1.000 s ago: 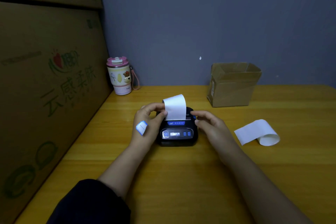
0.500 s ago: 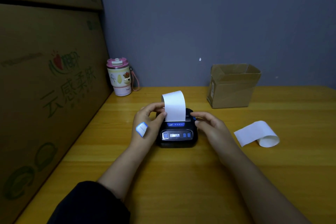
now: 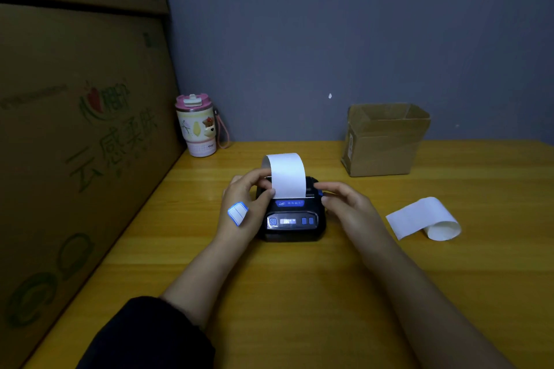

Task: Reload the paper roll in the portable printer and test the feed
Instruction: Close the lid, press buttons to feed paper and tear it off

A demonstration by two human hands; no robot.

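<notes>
A small black portable printer [image 3: 292, 223] with a lit display and blue buttons sits in the middle of the yellow wooden table [image 3: 299, 293]. A white paper strip [image 3: 286, 175] rises from its top slot and curls backward. My left hand [image 3: 244, 204], with a blue-edged sticker on its back, cups the printer's left side, thumb and fingers touching the strip's left edge. My right hand [image 3: 344, 204] rests against the printer's right side, fingertips at its top right corner. A loose curled piece of white paper [image 3: 425, 219] lies on the table to the right.
An open cardboard box [image 3: 386, 141] stands at the back right against the grey wall. A pink-lidded patterned tumbler [image 3: 198, 126] stands at the back left. Large cardboard cartons [image 3: 75, 144] wall off the table's left side.
The paper strip has grown longer out of the slot and curls further back. Both hands stay at the printer's sides almost unmoved.
</notes>
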